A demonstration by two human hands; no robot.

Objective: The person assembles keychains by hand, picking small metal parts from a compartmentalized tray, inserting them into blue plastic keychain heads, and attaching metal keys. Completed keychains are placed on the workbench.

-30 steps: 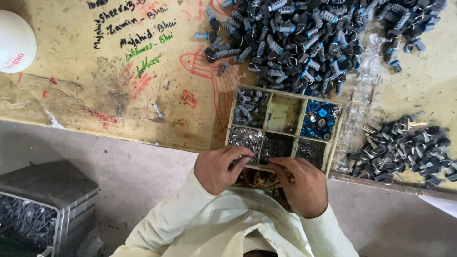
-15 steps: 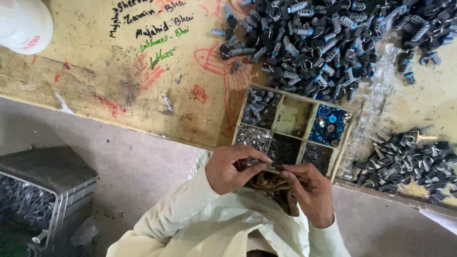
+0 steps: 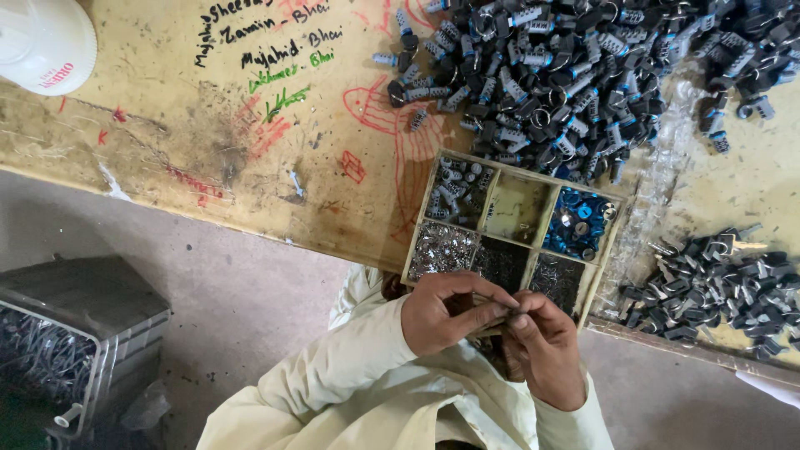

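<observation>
Hands at the tray edge: one small part between them

Item, left hand (image 3: 446, 312): mine, curled, fingers closed around a small part (image 3: 498, 307), thin and pale, too tiny to identify. Its long axis seems to run left to right, from this hand toward the other.

Item, right hand (image 3: 546, 350): fingertips pinched narrow on the same part's far end; both hands touch, so neither is nearer.

Item, wooden compartment tray (image 3: 482, 195): just beyond my knuckles on the surface (image 3: 167, 158). Near row holds silvery bits and dark fine pieces; far row holds grey parts, an empty cell, blue caps (image 3: 579, 223).

Item, dark metal fittings: large heap (image 3: 583, 75) behind the tray, smaller heap (image 3: 717, 283) to my right.

Item, white round object (image 3: 42, 42), far left corner. Metal crate (image 3: 75, 333) on the floor, left.
</observation>
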